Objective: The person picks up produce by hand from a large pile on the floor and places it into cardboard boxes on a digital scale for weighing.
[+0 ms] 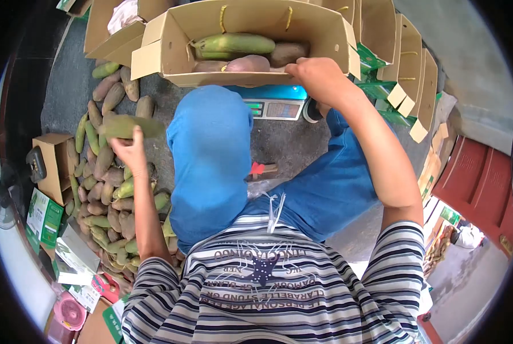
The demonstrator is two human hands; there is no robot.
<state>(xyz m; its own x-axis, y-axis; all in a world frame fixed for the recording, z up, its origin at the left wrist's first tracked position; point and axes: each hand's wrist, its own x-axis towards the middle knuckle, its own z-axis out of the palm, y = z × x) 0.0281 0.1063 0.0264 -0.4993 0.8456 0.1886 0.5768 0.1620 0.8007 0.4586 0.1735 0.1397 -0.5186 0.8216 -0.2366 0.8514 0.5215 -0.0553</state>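
Note:
My left hand [129,152] is wrapped round a greenish, motion-blurred gourd-like vegetable [131,126], above the left side of the floor pile [104,189]. In front of me, an open cardboard box [193,26] holds a long green vegetable [233,43] and several brownish-purple ones [248,63]. My right hand [316,74] has its fingers closed on the box's near edge, at the right. Beneath the box, a scale [274,109] with a blue top shows partly.
Empty open boxes [405,49] stand in a row at the upper right. Another box [107,28] with pink cloth is at upper left. A small box [53,166], a fan [3,186] and a pink fan [70,312] sit at left. Red door [477,189] at right.

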